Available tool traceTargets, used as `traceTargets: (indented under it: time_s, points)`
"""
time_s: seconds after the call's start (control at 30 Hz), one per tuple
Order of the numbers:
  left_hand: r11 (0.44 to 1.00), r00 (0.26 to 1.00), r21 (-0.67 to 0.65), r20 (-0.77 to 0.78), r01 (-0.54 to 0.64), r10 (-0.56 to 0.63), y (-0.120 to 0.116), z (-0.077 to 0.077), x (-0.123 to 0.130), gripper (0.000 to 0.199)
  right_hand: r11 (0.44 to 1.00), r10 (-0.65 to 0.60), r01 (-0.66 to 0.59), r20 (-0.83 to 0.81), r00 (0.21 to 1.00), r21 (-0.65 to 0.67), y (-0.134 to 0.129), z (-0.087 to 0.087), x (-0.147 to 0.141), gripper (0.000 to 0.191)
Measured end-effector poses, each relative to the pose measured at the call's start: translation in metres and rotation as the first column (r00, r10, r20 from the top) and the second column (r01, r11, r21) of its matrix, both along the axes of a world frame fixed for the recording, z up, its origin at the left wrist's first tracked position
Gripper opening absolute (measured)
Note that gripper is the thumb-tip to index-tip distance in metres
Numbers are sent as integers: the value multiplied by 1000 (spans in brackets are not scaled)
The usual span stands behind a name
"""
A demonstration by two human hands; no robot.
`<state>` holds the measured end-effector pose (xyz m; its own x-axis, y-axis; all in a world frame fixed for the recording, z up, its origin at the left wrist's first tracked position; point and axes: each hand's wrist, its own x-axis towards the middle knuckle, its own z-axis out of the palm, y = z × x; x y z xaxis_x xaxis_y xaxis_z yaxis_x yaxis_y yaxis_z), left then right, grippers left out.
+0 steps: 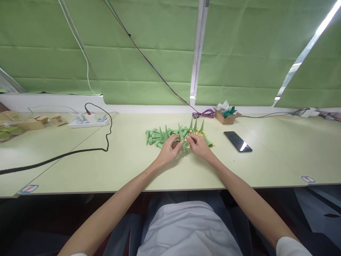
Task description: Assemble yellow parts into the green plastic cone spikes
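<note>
Green plastic cone-shaped spikes lie heaped on the table, several of them standing point up. My left hand is closed with thumb and fingers around one green spike, which points upward. Close beside it, my right hand pinches with thumb and forefinger at that spike's right side. What sits between those fingertips is too small to make out. Small yellow pieces are scattered behind and to the right of my right hand, among more upright spikes.
A black phone lies to the right. Behind it stands a small cardboard box with green and clear material inside, beside a coiled cable. At left are a power strip, a black cord and cardboard pieces.
</note>
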<state>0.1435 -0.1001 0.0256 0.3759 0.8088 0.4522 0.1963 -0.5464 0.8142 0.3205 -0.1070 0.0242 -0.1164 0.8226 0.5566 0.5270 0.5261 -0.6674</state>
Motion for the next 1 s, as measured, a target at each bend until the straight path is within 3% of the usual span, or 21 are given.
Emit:
traceTargets:
  time_s: [0.27, 0.37, 0.47, 0.57, 0.77, 1.0]
  points:
    - [968, 993, 251, -108, -19, 48, 0, -2, -1, 17, 999, -6, 6, -3, 1000, -32, 2, -1, -1, 49]
    - [956, 989, 284, -110, -68, 103, 1, -3, 0, 21, 1000, -16, 15, -48, 999, -16, 3, -1, -1, 49]
    - [959, 984, 239, -63, -150, 169, 2, -2, 0, 28, 999, -43, 39, -131, 990, -28, 3, -2, -1, 48]
    - [977, 982, 113, -15, -183, 186, 2, 0, 1, 28, 998, -57, 52, -203, 978, -31, 2, -2, 0, 45]
    - [983, 998, -180, 34, -46, 53, 1, 5, 2, 46, 1000, -16, 16, -172, 985, 0, -2, 0, -1, 38]
    - [973, 998, -226, 61, 44, -31, 0, 4, 0, 43, 999, 26, -21, -121, 992, 37, -3, 1, -1, 32]
